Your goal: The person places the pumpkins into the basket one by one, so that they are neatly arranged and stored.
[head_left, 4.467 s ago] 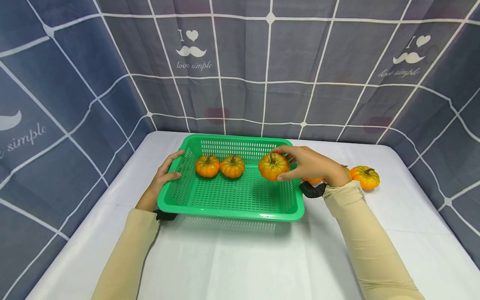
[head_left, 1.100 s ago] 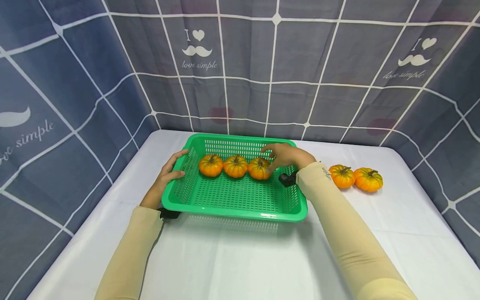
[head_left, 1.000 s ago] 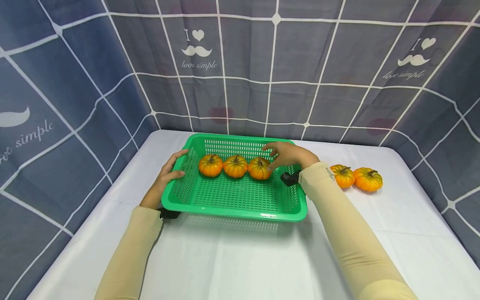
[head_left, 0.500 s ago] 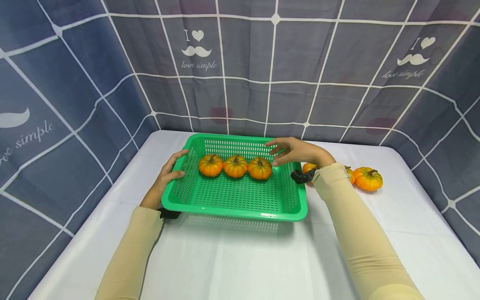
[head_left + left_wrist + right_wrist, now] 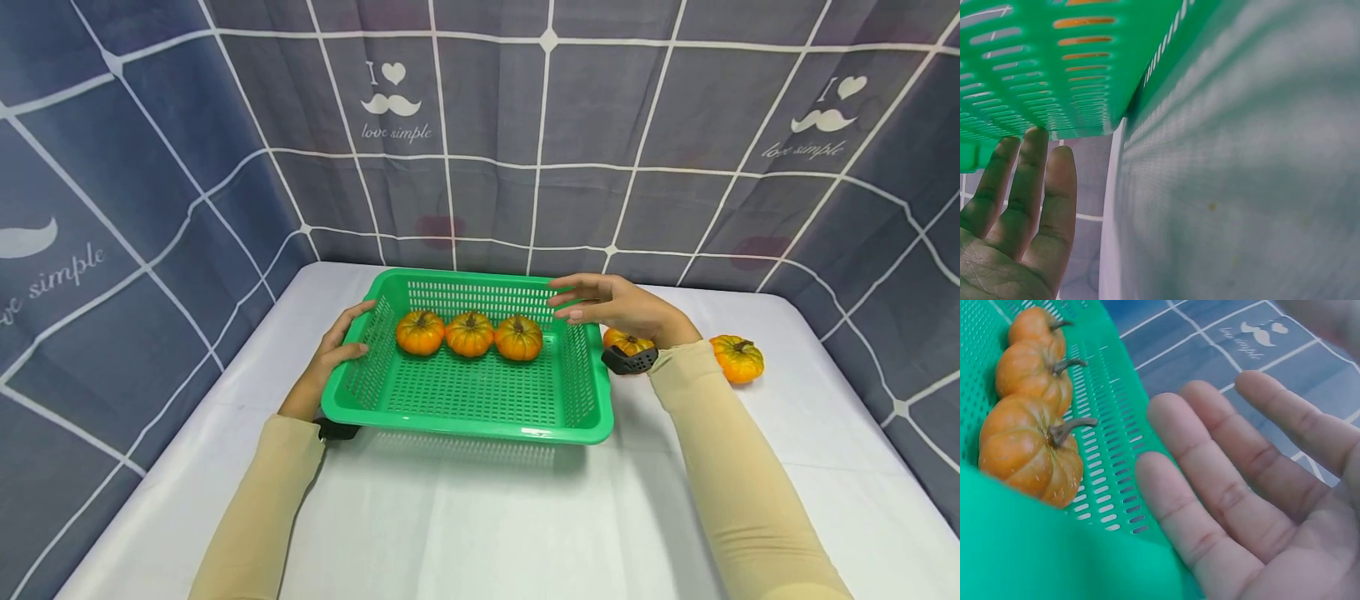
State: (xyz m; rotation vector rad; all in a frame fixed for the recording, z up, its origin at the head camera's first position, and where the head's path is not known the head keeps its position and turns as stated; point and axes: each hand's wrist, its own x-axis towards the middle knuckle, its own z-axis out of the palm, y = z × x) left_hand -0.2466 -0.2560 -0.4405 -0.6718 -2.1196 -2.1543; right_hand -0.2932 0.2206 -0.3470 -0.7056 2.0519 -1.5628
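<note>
Three small orange pumpkins, the nearest of them a pumpkin by the basket's right part, stand in a row inside the green plastic basket. My left hand holds the basket's left rim, thumb and index finger over the edge; in the left wrist view its other fingers reach straight to the outside wall. Over the right rim hovers my right hand, fingers apart and holding nothing, as the right wrist view confirms. Partly behind its wrist sits another pumpkin on the table.
Farther right on the white-covered table lies a pumpkin, partly cut off by the right sleeve. The forearm hides the table between these two pumpkins. A grey checked curtain encloses the back and sides.
The right hand has let go of the third pumpkin, left standing in the row, and drawn back rightward over the rim. The left hand stays at the basket.
</note>
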